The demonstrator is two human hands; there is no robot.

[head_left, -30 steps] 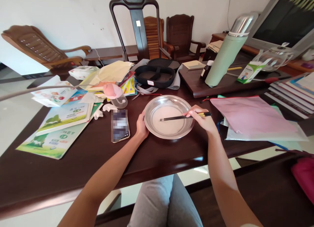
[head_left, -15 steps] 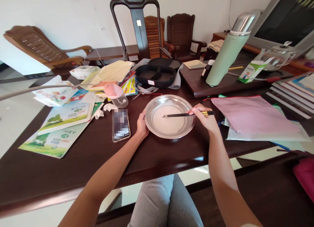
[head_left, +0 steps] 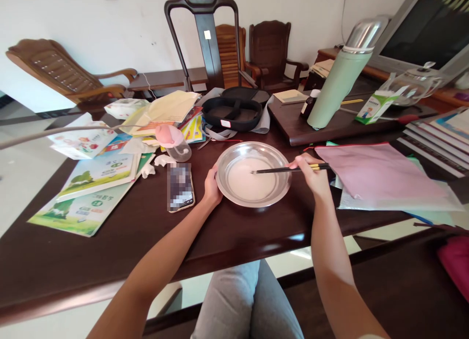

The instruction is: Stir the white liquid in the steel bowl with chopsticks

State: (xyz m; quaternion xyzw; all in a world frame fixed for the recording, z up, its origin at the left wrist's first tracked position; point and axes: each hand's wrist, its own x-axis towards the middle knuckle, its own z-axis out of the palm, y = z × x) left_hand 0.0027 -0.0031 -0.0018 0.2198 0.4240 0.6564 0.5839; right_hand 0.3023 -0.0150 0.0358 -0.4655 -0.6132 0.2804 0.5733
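On the dark table (head_left: 242, 234), I'm apparently mid-stir, left hand (head_left: 212, 185) grasping the bowl (head_left: 256, 201) at its left rim, right hand (head_left: 308, 171) pinching chopsticks (head_left: 273, 170) across its right; steadiness is needed next.

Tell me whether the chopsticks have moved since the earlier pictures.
Yes. Judged against the phone lying on the table, the chopsticks have shifted rightward in the view, away from it, with the right hand.

Grey trousers (head_left: 227, 302), bare forearms (head_left: 169, 251), the right with a sliver of pale sleeve (head_left: 368, 336).
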